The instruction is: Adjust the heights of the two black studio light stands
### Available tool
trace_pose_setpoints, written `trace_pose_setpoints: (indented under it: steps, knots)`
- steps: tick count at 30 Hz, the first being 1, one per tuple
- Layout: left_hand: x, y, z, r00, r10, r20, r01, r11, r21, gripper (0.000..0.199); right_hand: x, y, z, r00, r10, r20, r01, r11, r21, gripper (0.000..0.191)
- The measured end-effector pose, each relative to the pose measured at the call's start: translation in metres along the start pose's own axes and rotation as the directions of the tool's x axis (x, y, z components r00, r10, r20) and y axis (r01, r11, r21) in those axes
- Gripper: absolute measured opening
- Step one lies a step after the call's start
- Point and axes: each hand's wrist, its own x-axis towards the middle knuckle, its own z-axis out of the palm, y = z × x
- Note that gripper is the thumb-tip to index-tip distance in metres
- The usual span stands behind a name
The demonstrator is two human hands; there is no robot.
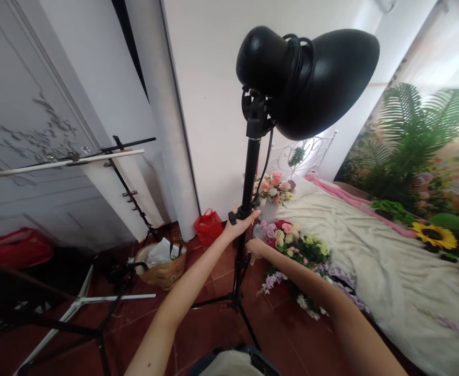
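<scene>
A black studio light (327, 78) with a wide round reflector and a coiled cable sits on top of a black light stand (251, 167) in the middle of the view. My left hand (239, 225) is closed around the stand's pole, just under a collar with a clamp knob (234, 216). Lower down, my right hand (257, 248) is wrapped at the stand near its lower section; its fingers are partly hidden. The stand's legs (248, 324) are spread on the red tile floor.
A bed with a cream blanket (331, 224) and artificial flowers (287, 235) are at the right. On the left are a backdrop stand (127, 193), a wicker basket (162, 271), a red bag (209, 227) and a white tripod leg (115, 297). Behind stands a white wall (209, 115).
</scene>
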Motion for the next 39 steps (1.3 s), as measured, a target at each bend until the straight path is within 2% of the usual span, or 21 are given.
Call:
trace_pose_setpoints:
  steps: [3,6,9,13,17,19,23,26,29,31,33,35,39]
  knots:
    - [0.001,-0.001,0.000,1.000,-0.002,0.023,0.003,0.999,-0.044,0.028,-0.018,-0.006,0.017,0.997,0.007,-0.078,-0.012,0.998,-0.056,0.026]
    - [0.002,-0.002,0.000,0.999,-0.008,0.044,0.011,0.998,-0.067,0.029,-0.034,-0.016,0.033,0.987,0.053,-0.153,-0.061,0.997,-0.044,0.020]
    - [0.004,-0.005,0.002,0.999,-0.025,0.038,0.028,0.996,-0.087,0.028,-0.040,-0.022,0.040,0.975,0.093,-0.202,-0.096,0.995,-0.007,0.021]
    - [0.006,-0.006,0.006,0.999,-0.039,0.009,0.040,0.993,-0.109,0.028,-0.030,-0.019,0.038,0.979,0.129,-0.156,-0.129,0.992,0.006,0.027]
    - [0.006,-0.003,0.004,0.999,-0.024,0.037,0.028,0.994,-0.107,0.027,-0.015,-0.010,0.036,0.981,0.167,-0.099,-0.170,0.985,-0.019,0.052]
    - [0.007,-0.003,0.002,0.999,-0.016,0.051,0.021,0.996,-0.087,0.027,-0.010,-0.007,0.038,0.985,0.162,-0.066,-0.164,0.986,-0.031,0.047]
    - [0.008,-0.006,0.000,0.999,-0.016,0.048,0.020,0.998,-0.066,0.029,-0.006,-0.008,0.044,0.989,0.141,-0.037,-0.143,0.989,-0.044,0.026]
    - [0.008,-0.009,0.000,0.999,-0.013,0.041,0.016,0.998,-0.068,0.029,-0.007,-0.013,0.053,0.973,0.187,-0.134,-0.193,0.981,-0.036,0.024]
    - [0.009,-0.012,0.001,0.999,-0.019,0.037,0.021,0.998,-0.062,0.029,-0.010,-0.018,0.065,0.922,0.240,-0.303,-0.241,0.970,0.032,0.029]
    - [0.009,-0.014,0.001,0.999,-0.020,0.030,0.022,0.998,-0.062,0.027,-0.012,-0.021,0.070,0.898,0.263,-0.354,-0.252,0.965,0.078,0.032]
    - [0.010,-0.015,0.001,1.000,-0.012,0.027,0.014,0.998,-0.063,0.026,-0.014,-0.021,0.072,0.909,0.278,-0.312,-0.254,0.960,0.114,0.035]
    - [0.011,-0.016,0.000,0.999,-0.005,0.037,0.007,0.998,-0.061,0.026,-0.015,-0.015,0.067,0.950,0.254,-0.181,-0.230,0.962,0.147,0.038]
    - [0.012,-0.015,0.000,0.998,-0.020,0.066,0.023,0.999,-0.043,0.029,-0.007,0.007,0.044,0.994,0.090,0.054,-0.099,0.976,0.196,0.046]
